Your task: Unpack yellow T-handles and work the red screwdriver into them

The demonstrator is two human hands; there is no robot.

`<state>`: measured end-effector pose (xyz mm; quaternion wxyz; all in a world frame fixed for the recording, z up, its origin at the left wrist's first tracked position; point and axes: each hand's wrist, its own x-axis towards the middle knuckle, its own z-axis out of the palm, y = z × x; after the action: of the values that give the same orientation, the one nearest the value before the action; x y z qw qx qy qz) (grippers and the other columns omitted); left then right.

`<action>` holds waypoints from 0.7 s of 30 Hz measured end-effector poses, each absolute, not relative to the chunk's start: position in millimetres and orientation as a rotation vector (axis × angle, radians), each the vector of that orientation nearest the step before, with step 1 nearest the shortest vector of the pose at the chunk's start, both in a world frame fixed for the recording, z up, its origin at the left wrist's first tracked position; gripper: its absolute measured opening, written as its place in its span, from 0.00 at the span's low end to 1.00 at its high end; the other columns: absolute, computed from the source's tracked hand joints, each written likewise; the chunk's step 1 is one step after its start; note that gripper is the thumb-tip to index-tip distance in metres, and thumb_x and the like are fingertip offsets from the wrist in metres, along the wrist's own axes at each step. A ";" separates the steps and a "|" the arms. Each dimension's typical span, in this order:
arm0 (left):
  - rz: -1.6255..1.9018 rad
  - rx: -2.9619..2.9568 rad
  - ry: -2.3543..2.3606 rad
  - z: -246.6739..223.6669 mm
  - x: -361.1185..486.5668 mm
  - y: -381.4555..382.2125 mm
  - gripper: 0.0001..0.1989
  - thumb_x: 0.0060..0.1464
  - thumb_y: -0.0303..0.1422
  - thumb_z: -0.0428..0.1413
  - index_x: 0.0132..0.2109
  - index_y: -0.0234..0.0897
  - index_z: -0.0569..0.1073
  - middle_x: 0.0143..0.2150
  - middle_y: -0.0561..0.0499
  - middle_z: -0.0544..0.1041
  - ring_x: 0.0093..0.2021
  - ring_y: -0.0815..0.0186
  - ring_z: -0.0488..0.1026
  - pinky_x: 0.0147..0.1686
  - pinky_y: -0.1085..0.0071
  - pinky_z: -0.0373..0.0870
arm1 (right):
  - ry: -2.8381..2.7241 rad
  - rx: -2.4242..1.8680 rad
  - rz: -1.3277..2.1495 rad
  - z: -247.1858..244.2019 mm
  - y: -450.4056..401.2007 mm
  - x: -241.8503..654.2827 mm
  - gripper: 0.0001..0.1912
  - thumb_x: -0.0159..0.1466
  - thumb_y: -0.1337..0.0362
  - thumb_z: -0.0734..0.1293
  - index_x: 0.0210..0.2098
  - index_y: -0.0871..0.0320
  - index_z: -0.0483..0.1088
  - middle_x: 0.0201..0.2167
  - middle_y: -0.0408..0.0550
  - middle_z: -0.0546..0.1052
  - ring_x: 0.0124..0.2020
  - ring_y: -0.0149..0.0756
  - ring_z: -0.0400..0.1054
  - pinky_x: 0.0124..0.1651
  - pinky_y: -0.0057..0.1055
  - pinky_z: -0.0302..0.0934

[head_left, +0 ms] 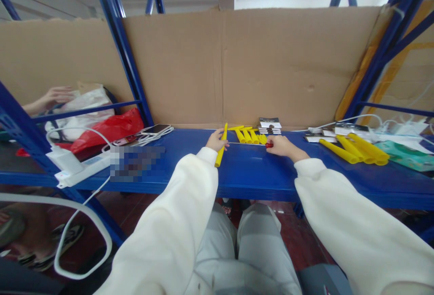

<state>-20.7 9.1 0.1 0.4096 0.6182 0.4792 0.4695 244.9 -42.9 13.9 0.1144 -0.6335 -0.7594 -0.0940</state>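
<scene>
My left hand (214,141) is closed around a yellow tapered tube (220,155), which stands tilted with its wide end toward me. My right hand (281,146) grips a red-handled screwdriver (269,145). Its long thin shaft points left toward the tube; whether the tip touches it I cannot tell. Just behind my hands lie several yellow tapered pieces (247,136), some with a crosswise part at the far end. A small stack of black-and-white printed cards (270,125) sits beyond my right hand.
More yellow tubes (362,148) and printed cards lie on the right of the blue shelf (257,177). To the left are a phone (156,129), a white power strip (83,168) with cables, and a red bag (115,128). Cardboard (271,64) closes the back. Another person's hand (56,97) shows far left.
</scene>
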 end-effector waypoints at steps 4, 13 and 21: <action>1.182 1.571 1.201 0.6 -21.8 10.0 0.32 0.52 0.15 0.56 0.64 0.35 0.65 0.57 0.39 0.77 0.27 0.74 0.78 0.24 0.78 0.76 | -2.225 -1.841 -0.272 14.1 -42.8 244.1 0.02 0.56 0.67 0.66 0.30 0.55 0.71 0.31 0.47 0.80 0.32 0.38 0.72 0.35 0.28 0.58; 1.214 1.605 1.217 0.7 -24.1 12.8 0.37 0.47 0.13 0.59 0.65 0.36 0.66 0.56 0.40 0.78 0.30 0.71 0.79 0.29 0.75 0.77 | -2.231 -1.805 -0.261 10.2 -38.0 247.2 0.01 0.56 0.66 0.67 0.30 0.55 0.70 0.30 0.46 0.80 0.31 0.36 0.72 0.33 0.27 0.58; 1.248 1.599 1.284 3.4 -24.9 9.7 0.37 0.47 0.13 0.57 0.65 0.35 0.67 0.60 0.38 0.76 0.30 0.70 0.80 0.29 0.74 0.78 | -2.237 -1.833 -0.216 12.5 -40.7 246.3 0.02 0.56 0.67 0.67 0.30 0.55 0.72 0.31 0.46 0.80 0.31 0.36 0.72 0.34 0.28 0.59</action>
<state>-24.9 9.7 3.4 0.3621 0.6209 0.4984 0.4847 246.3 -40.7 12.5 0.1203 -0.6273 -0.7658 -0.0739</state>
